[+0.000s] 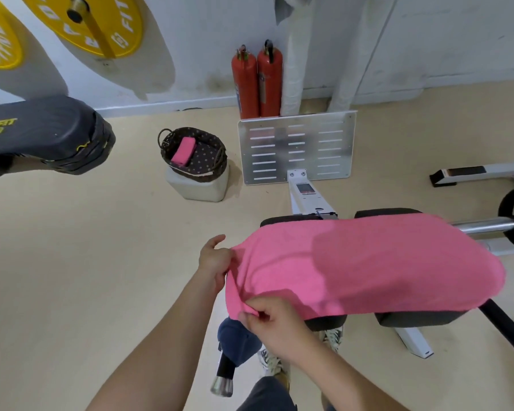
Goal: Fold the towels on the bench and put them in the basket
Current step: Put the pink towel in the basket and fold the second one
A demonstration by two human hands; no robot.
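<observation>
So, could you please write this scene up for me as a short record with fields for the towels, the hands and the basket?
Spread towel: large pink terry towel, draped flat over the black padded bench
Hands: left hand pinches the towel's far left corner; right hand pinches its near left corner
Basket: dark woven oval basket on a white block, on the floor
In basket: one folded pink towel
Task state: spread towel not yet folded
</observation>
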